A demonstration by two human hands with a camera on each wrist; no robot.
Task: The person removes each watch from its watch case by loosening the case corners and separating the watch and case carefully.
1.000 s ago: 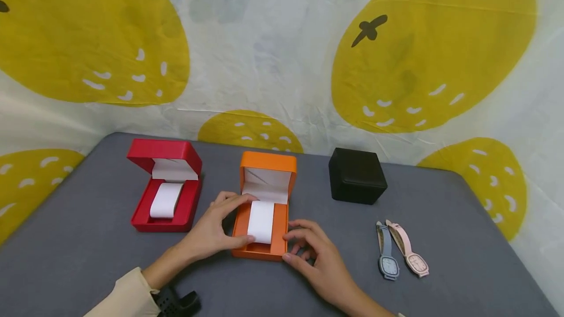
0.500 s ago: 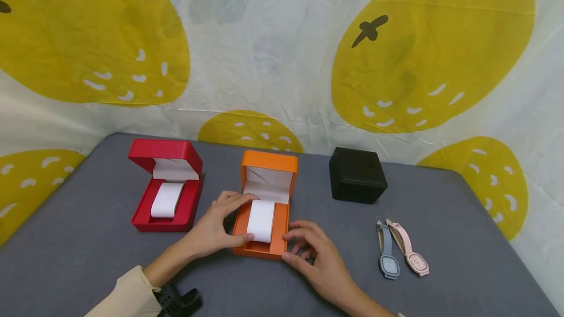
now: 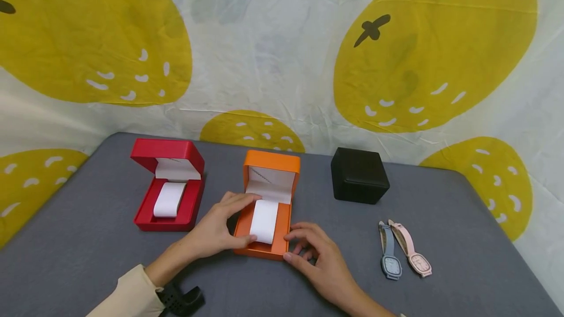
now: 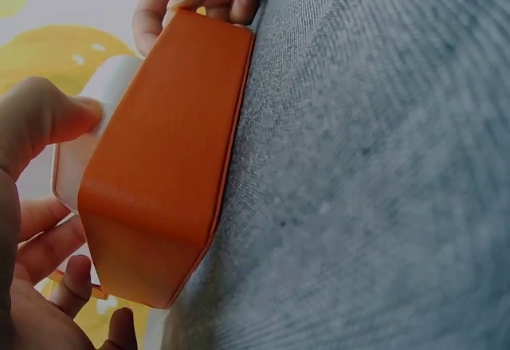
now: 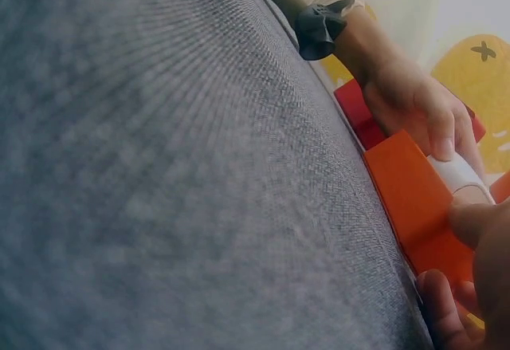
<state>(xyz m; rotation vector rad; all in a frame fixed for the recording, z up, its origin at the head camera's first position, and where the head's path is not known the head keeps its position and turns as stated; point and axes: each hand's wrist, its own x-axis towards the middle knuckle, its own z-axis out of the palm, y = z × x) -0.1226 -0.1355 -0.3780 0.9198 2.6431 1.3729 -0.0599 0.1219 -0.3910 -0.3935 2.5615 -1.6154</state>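
An orange watch box [image 3: 280, 231] stands open on the table in the head view, its lid raised. A white watch cushion [image 3: 264, 221] sits inside it. My left hand [image 3: 211, 234] pinches the cushion, thumb at the near end and fingers at the far end. In the left wrist view the thumb presses the white cushion [image 4: 116, 83] above the orange box wall [image 4: 167, 127]. My right hand [image 3: 320, 263] holds the box's right side near the front corner. The right wrist view shows its thumb at the rim of the orange box [image 5: 414, 198], other fingers lower down.
A red watch box [image 3: 189, 204] with a white cushion stands open at the left. At the back right sits a closed black box [image 3: 359, 175]. A blue watch [image 3: 389, 258] and a pink watch [image 3: 414, 253] lie side by side on the grey table [image 3: 462, 238].
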